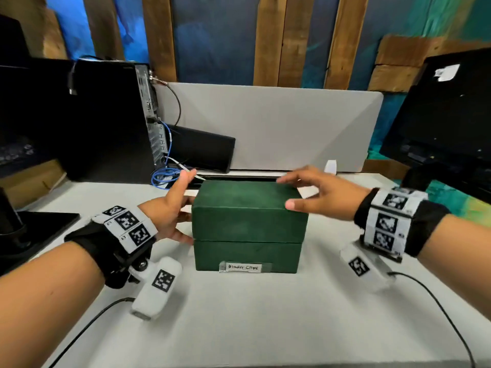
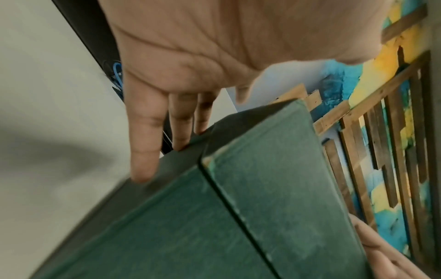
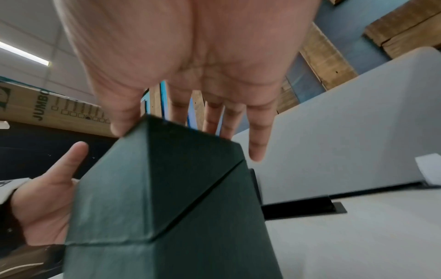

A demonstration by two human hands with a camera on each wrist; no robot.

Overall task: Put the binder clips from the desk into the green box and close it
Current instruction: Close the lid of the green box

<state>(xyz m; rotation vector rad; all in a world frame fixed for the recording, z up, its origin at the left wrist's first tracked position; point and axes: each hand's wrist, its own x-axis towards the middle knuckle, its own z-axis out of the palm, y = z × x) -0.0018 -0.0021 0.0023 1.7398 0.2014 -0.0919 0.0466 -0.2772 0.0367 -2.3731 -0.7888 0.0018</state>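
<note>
The green box [image 1: 248, 227] stands in the middle of the white desk [image 1: 252, 314] with its lid down on the base. A label on its front reads "Binder Clips" [image 1: 244, 267]. My left hand [image 1: 172, 208] is open beside the box's left side, straight fingers [image 2: 143, 151] touching that side wall. My right hand [image 1: 316, 195] hovers open above the lid's right end, fingers spread, thumb [image 3: 124, 117] by the lid's corner. The green box [image 3: 167, 198] shows a thin seam between lid and base. No binder clips are in sight.
A black computer tower [image 1: 106, 120] with blue cables [image 1: 164, 176] stands at the back left. A grey divider panel [image 1: 279, 126] runs behind the box. A black monitor [image 1: 446, 115] is at the right, another monitor base [image 1: 29, 224] at the left.
</note>
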